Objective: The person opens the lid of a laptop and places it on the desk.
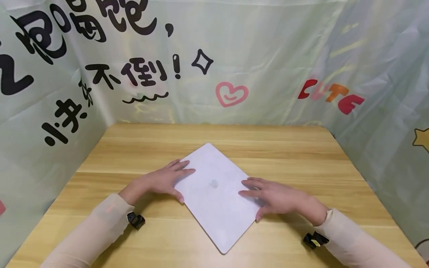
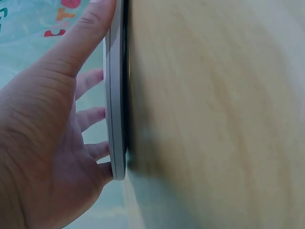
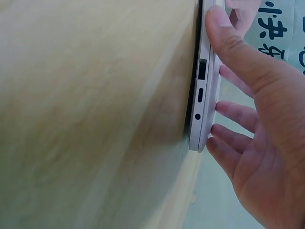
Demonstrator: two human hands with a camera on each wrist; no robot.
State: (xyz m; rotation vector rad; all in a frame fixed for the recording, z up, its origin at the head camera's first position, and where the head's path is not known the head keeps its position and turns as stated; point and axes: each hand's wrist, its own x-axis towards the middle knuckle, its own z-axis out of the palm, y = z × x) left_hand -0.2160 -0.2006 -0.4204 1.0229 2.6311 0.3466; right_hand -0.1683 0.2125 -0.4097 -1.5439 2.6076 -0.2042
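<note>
A closed silver laptop (image 1: 214,208) with a small faint mark mid-lid lies turned cornerwise on the wooden table. My left hand (image 1: 167,178) rests at its left side, fingers spread over the lid and thumb at the edge. On the opposite side, my right hand (image 1: 276,195) lays spread fingers on the lid, its thumb down against the edge. In the left wrist view, the laptop's thin side (image 2: 116,105) runs beside the thumb (image 2: 81,40). Ports (image 3: 200,94) show along the laptop's side in the right wrist view, below the right thumb (image 3: 243,55).
The wooden table (image 1: 134,145) reaches back to a pale fabric backdrop (image 1: 268,44) printed with dark characters, a pink heart and coloured letters. Fabric also hangs along the left and right sides. Small black devices (image 1: 135,220) are strapped at both sleeve cuffs.
</note>
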